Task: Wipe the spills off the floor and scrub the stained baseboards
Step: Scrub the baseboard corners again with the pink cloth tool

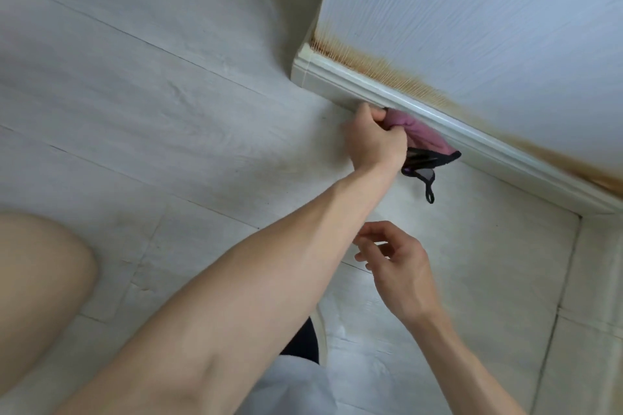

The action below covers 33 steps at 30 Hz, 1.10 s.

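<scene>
My left hand [374, 138] grips a pink cloth [426, 138] with black trim and a hanging loop, and holds it against the lower face of the white baseboard [354, 84]. A brown-orange stain [421, 86] runs along the wall just above the baseboard's top edge, from the outer corner toward the right. My right hand [396, 266] hovers over the floor below the cloth, fingers loosely curled, holding nothing.
Pale wood-look floor [151, 104] spreads to the left and below. The wall's outer corner [303, 61] juts out at upper middle. A second baseboard meets the first at the inner corner [581, 216] on the right. My bare knee [40, 280] is at lower left.
</scene>
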Available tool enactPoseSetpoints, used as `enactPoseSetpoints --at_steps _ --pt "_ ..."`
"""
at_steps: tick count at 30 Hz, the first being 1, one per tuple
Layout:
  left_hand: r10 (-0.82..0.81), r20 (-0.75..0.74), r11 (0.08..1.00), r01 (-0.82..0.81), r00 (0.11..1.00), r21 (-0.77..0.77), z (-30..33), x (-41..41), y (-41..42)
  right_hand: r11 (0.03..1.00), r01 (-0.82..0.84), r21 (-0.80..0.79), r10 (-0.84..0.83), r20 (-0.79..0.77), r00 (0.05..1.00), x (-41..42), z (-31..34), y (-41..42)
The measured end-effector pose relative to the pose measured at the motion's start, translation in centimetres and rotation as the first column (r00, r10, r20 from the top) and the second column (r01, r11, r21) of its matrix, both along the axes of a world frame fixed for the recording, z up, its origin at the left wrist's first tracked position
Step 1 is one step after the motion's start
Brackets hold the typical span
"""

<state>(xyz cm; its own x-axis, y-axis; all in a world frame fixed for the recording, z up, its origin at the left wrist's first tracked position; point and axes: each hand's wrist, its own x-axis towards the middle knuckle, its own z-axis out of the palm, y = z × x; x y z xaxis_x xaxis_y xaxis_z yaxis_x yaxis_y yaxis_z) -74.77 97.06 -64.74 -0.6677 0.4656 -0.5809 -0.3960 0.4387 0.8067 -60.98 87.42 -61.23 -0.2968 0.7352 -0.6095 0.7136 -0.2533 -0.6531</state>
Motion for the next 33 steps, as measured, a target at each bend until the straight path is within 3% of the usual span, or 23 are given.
enactPoseSetpoints --at_steps 2,5,7,10,13,16,20,22,25,29,31,33 --pt "0.041 -0.01 0.999 -0.041 0.999 -0.013 -0.2 -1.6 -0.6 1.0 0.028 0.009 -0.028 -0.013 1.0 0.1 0.2 0.2" --pt "0.336 -0.057 0.942 -0.336 0.94 0.018 -0.5 -6.6 -1.7 0.998 0.067 0.02 -0.066 -0.041 0.997 0.7 0.4 0.9" --pt "0.426 -0.078 0.905 -0.424 0.901 0.047 -0.1 -7.3 -1.6 0.997 0.074 0.016 -0.074 -0.031 0.997 1.2 0.4 0.9" --pt "0.237 -0.045 0.971 -0.236 0.971 0.026 1.3 -2.1 0.4 0.996 0.089 0.007 -0.089 -0.004 0.996 1.9 0.3 0.5" --pt "0.051 0.18 0.999 -0.051 0.982 -0.006 1.8 3.7 2.2 0.996 0.088 -0.012 -0.088 0.018 0.996 1.9 0.2 0.2" --pt "0.092 0.281 0.996 -0.081 0.955 -0.049 1.6 2.4 1.8 0.991 0.131 -0.034 -0.131 0.005 0.991 1.3 0.0 0.4" --pt "0.382 0.096 0.924 -0.377 0.919 -0.071 0.1 -5.7 -0.7 0.982 0.18 -0.051 -0.182 -0.05 0.982 0.2 -0.1 0.6" --pt "0.425 0.032 0.904 -0.424 0.904 -0.051 -0.2 -7.2 -1.2 0.976 0.205 -0.069 -0.209 -0.071 0.975 -0.1 -0.3 0.5" --pt "0.311 -0.026 0.947 -0.312 0.95 -0.077 -0.6 -5.0 -0.4 0.96 0.254 -0.12 -0.264 -0.079 0.961 -0.6 -0.6 -0.1" --pt "0.011 -0.066 0.992 -0.019 0.998 -0.126 -0.7 -1.4 0.3 0.942 0.284 -0.181 -0.299 -0.061 0.952 -1.4 -0.7 -1.5" --pt "0.033 -0.067 0.99 -0.042 0.997 -0.131 -0.7 -3.3 -0.4 0.937 0.297 -0.184 -0.312 -0.057 0.948 -1.5 -0.6 -1.9" --pt "0.179 -0.152 0.975 -0.196 0.972 -0.107 -0.6 -7.5 -1.8 0.928 0.325 -0.184 -0.342 -0.066 0.938 -1.7 -0.2 -1.9"
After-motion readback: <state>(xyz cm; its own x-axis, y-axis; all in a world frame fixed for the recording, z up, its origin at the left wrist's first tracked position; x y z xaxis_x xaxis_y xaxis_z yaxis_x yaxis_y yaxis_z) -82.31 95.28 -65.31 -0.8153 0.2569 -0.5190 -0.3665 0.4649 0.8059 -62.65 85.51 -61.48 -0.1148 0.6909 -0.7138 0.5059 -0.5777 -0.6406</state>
